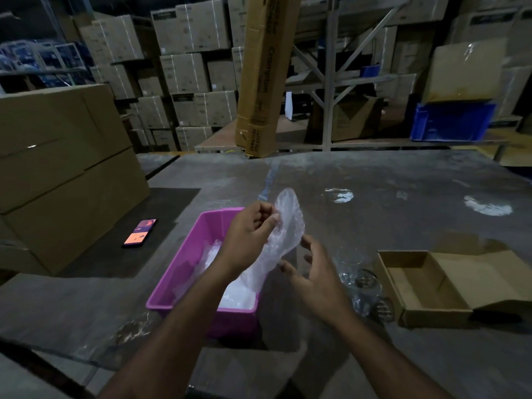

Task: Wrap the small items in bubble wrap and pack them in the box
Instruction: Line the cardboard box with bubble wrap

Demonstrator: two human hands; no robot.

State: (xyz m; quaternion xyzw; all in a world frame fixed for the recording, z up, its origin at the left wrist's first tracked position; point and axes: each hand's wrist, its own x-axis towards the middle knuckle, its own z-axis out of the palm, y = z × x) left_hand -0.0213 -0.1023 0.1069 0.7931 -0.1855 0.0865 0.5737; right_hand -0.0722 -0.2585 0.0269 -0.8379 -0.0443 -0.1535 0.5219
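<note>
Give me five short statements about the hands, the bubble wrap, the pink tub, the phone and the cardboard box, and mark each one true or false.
1. The left hand pinches a sheet of bubble wrap held up over the pink tub. True.
2. The right hand grips a glass. False: its fingers are spread and it holds nothing; the glasses sit on the table beside it.
3. The small cardboard box is open and has nothing in it. True.
4. The phone lies inside the pink tub. False: it lies on the table to the left of the tub.
5. The pink tub holds more bubble wrap. True.
</note>
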